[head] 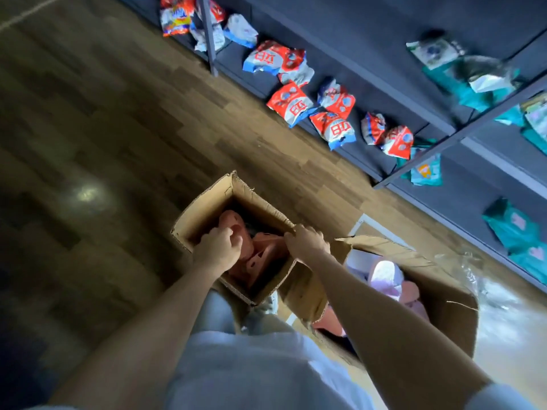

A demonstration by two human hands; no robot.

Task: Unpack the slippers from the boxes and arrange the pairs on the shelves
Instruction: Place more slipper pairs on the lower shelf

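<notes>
A small open cardboard box stands on the wooden floor and holds several salmon-pink slippers. My left hand is inside it, fingers curled round one pink slipper. My right hand grips the box's right rim. A larger open cardboard box sits to the right with pale lilac and pink slippers inside. Dark shelves run along the upper right.
The lowest shelf carries several red, white and blue packets. Teal packets lie on the shelves further right. Clear plastic wrap lies on the floor beside the large box. Wooden floor spreads to the left.
</notes>
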